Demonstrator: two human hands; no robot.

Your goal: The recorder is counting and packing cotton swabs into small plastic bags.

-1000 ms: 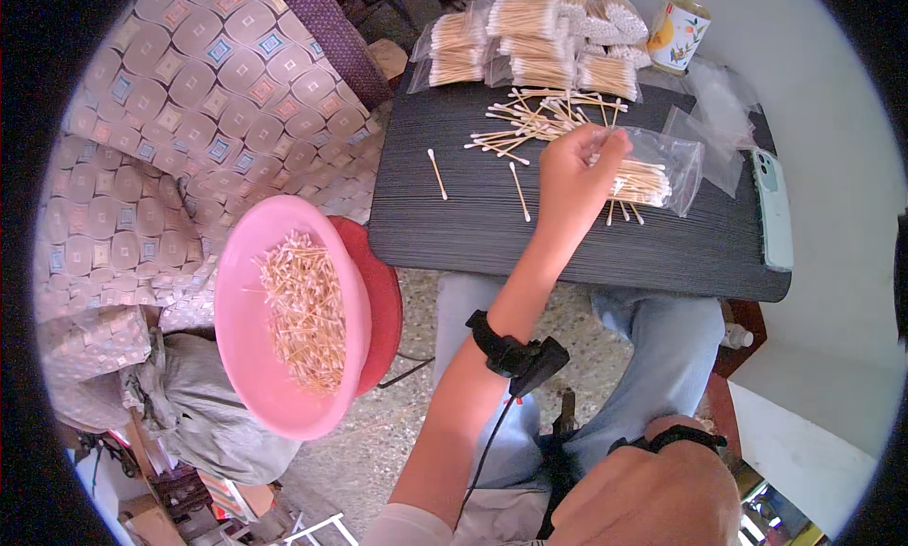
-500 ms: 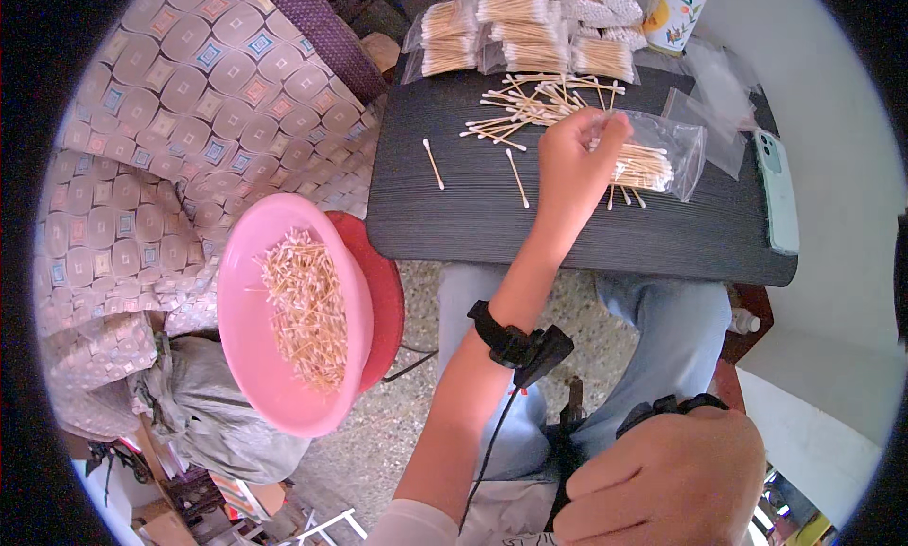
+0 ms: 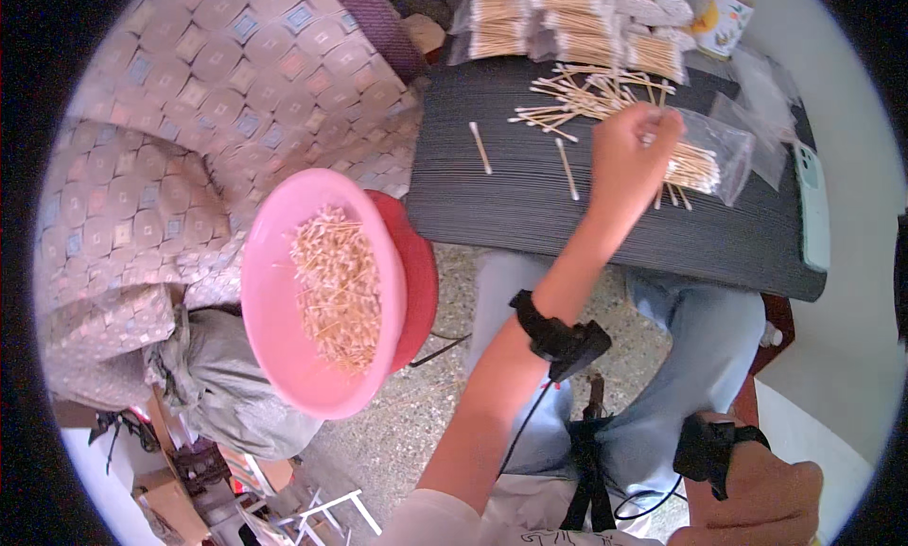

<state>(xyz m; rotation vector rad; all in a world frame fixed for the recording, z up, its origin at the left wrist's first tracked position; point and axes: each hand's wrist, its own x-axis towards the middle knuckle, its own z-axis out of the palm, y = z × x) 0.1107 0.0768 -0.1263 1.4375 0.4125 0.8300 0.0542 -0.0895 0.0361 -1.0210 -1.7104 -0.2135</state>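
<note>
My left hand is closed in a pinch at the near end of a clear plastic bag of cotton swabs, which lies on the dark table. A few swab tips poke out below the bag. Behind the hand is a loose heap of cotton swabs, and two single swabs lie to its left. At the lower right, over my lap, my right hand has its fingers folded; the lower edge cuts it off, and whatever it might hold is hidden. Each wrist wears a black strap with a small device.
Filled swab bags are stacked at the table's back, beside a printed container. Flat clear bags and a pale green phone lie on the right. A pink basin of loose swabs rests on a red stool left of the table.
The whole scene has shifted rightward as the view turned. My right hand has dropped lower and farther right, baring its wrist device. My left hand still pinches the bag.
</note>
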